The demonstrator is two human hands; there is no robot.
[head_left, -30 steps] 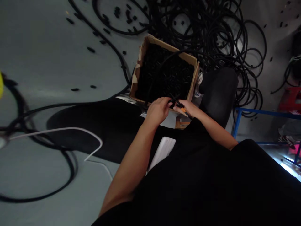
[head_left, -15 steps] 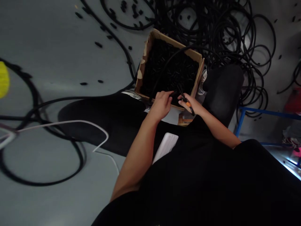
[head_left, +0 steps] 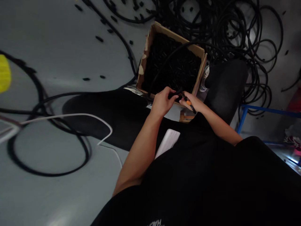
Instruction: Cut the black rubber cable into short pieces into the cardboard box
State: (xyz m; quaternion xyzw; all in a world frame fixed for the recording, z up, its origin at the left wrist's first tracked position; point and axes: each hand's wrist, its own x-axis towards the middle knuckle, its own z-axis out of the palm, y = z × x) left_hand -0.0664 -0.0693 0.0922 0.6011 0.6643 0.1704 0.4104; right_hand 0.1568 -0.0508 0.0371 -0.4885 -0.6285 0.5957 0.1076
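Observation:
My left hand [head_left: 162,102] is closed, fingers pinching the end of a black hose [head_left: 172,52] over the near edge of a cardboard box [head_left: 197,51]. My right hand [head_left: 194,103] is wrapped round a pair of pliers [head_left: 189,102] with orange-and-black handles. The jaws of the pliers meet the hose end beside my left fingertips; their exact bite is too dark to make out. Many short black hose pieces [head_left: 182,70] fill the box, which sits between my legs. From my left hand the hose arches over the box towards the far right.
Tangled black hose coils [head_left: 235,34] lie beyond the box; a looser loop [head_left: 47,173] is at left. Loose short pieces [head_left: 99,39] dot the grey floor. A white cable [head_left: 80,115] crosses my leg near a white block [head_left: 168,142]. A blue metal frame [head_left: 270,110] stands right.
My left fingers have come closer to my right hand, and the hose end now meets the pliers. The whole view has shifted slightly.

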